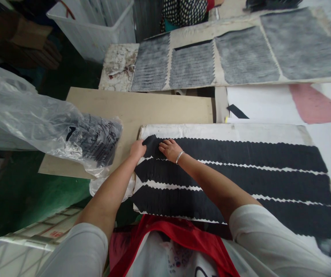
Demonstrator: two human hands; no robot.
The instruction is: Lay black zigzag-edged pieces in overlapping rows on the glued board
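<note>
Three long rows of overlapping black pieces with scalloped edges lie on a white-covered board. At the left end of the top row, my left hand has its fingers closed on the edge of a black piece. My right hand, with a bracelet at the wrist, lies palm down on the same row just to the right, fingers spread. The middle row and the bottom row run below, partly under my right forearm.
A clear plastic bag with black pieces lies on a tan board at left. Behind stands another board with grey-black panels. White bins are at upper left and lower left. A person in dotted clothing is at the back.
</note>
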